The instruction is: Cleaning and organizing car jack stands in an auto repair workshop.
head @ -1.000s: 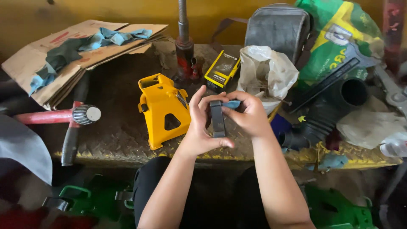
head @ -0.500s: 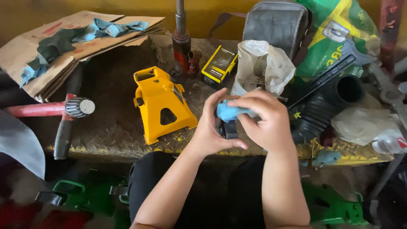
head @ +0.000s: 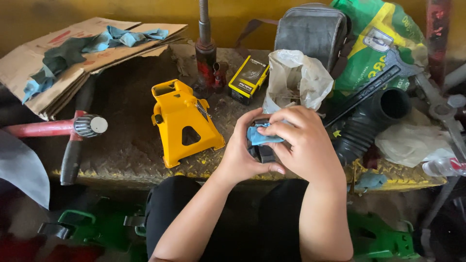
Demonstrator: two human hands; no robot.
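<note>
The yellow jack stand (head: 183, 123) lay on its side on the tabletop (head: 121, 136), and everything else is placed from it. Just to its right, over the front edge of the tabletop, both hands met around a small dark part (head: 264, 153). The left hand (head: 242, 155) cupped the part from below and behind, its grip closed on it, thumb stretched under toward the right. The right hand (head: 303, 143) lay over the top, its grip closed on a blue cloth (head: 262, 137) pressed against the part. Most of the dark part was hidden by the fingers, so its shape could not be told.

Behind the stand stood a red bottle jack (head: 208, 63), and to the right of that lay a yellow and black box (head: 248, 78). Further right sat a crumpled white plastic bag (head: 293, 80), a grey pouch (head: 313, 31), a green sack (head: 378, 43) and a black ribbed hose (head: 369, 123). To the left of the stand lay a red-handled tool (head: 53, 127), and behind that a folded cardboard sheet (head: 73, 58) with blue rags (head: 121, 38) on it.
</note>
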